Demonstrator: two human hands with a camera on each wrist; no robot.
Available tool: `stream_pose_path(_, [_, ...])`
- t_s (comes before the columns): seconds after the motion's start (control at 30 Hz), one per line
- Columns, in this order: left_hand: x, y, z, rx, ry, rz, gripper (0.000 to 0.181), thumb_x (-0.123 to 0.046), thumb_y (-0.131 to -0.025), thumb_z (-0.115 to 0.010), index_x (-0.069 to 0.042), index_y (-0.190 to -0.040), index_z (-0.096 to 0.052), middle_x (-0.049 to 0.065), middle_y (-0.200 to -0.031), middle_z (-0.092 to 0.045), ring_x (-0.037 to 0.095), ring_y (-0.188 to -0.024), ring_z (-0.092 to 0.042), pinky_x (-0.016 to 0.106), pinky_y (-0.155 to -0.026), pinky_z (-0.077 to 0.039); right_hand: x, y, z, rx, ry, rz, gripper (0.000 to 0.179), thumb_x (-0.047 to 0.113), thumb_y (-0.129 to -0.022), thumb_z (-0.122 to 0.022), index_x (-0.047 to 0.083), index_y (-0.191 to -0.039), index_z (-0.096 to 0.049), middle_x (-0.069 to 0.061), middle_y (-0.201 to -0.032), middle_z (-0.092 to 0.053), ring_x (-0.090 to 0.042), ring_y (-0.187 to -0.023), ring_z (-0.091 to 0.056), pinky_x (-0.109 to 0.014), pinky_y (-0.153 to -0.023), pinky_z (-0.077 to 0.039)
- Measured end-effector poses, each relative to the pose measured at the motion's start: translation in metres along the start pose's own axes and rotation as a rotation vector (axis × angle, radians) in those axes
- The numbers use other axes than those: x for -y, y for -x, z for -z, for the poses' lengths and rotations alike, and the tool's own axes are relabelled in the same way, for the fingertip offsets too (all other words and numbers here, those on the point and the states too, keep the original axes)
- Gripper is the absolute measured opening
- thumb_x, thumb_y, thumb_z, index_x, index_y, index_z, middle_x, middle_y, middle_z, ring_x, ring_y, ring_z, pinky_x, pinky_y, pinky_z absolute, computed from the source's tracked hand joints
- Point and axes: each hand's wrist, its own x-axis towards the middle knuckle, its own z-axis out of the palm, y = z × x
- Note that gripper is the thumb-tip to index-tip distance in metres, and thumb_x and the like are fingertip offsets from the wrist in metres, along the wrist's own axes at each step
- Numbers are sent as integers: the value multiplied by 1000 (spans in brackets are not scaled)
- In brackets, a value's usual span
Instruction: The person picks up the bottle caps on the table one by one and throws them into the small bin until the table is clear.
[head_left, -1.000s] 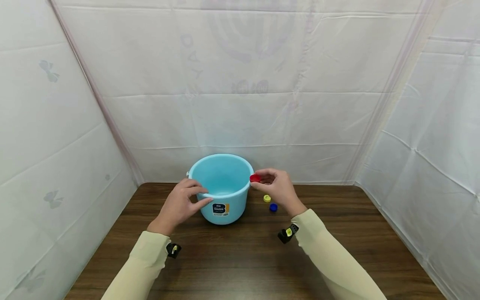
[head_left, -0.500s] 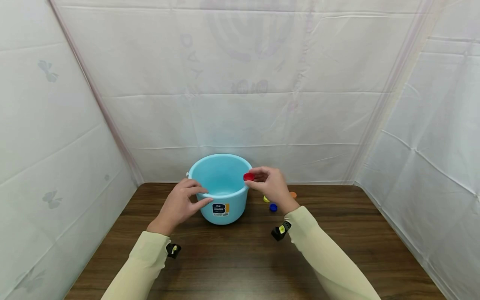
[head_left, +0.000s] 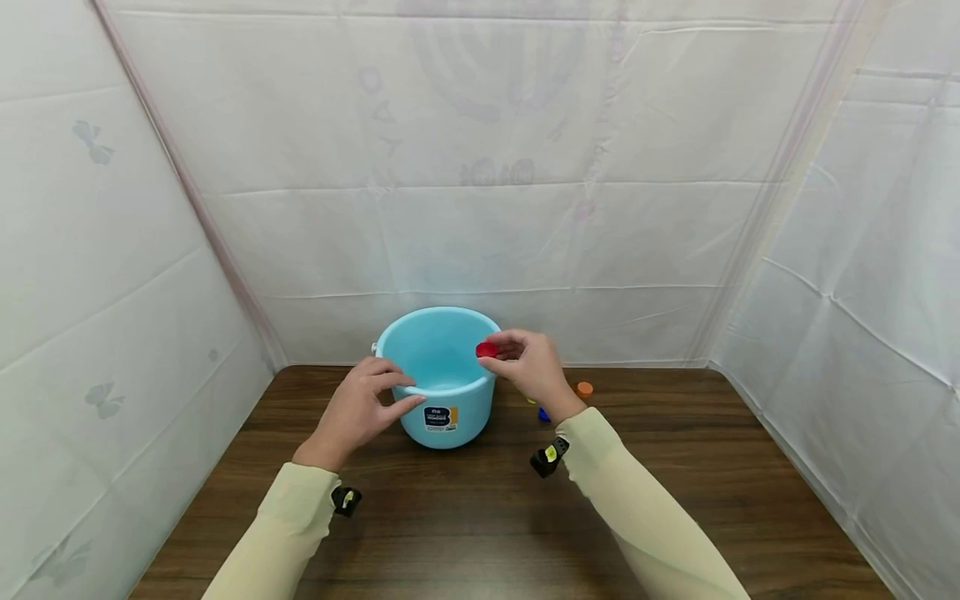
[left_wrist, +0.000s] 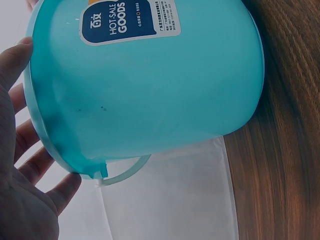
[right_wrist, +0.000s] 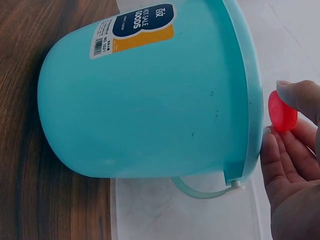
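Head view, centre of the frame: a round red plastic cap (head_left: 486, 350) is pinched between the thumb and fingers of the right hand (head_left: 531, 367), and what matters most to my eye is where it sits against the mouth of the light-blue plastic bucket (head_left: 474, 414). It shows at the left end of that hand, over the right-hand part of the opening; the right wrist view puts it just above the rim and apart from it. Being a disc, it has no long axis to speak of, and its broad face lies roughly parallel to the rim. Of the two hands, the right is plainly the nearer, since it holds the cap; the left hand (head_left: 360, 408) is across the opening, toward the lower left of the bucket. That one grips the rim, thumb outside and fingertips over the inner side, the other fingers spread along the edge. The right forearm slants up and leftward from the lower right of the frame, the palm turned toward the bucket. Under that wrist, on the dark wood-grain surface (head_left: 450, 525), an orange plastic cap (head_left: 584, 389) shows, with a blue cap (head_left: 543, 414) and a yellow cap (head_left: 532, 401) mostly hidden.
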Motion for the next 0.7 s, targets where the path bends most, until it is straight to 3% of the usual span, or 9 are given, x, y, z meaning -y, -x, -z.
stream_pose_path(0.7, [-1,-1,1,8,-5,5,26,-32,-80,-90,-14,-97,-82,1,-100,-70,22,-103,-59,46,-87,-59,2,-12,-12,-4,22,14,40,24,-86,-85,7,-121,-73,-8,-113,-76,-22,-97,-74,-36,-89,-62])
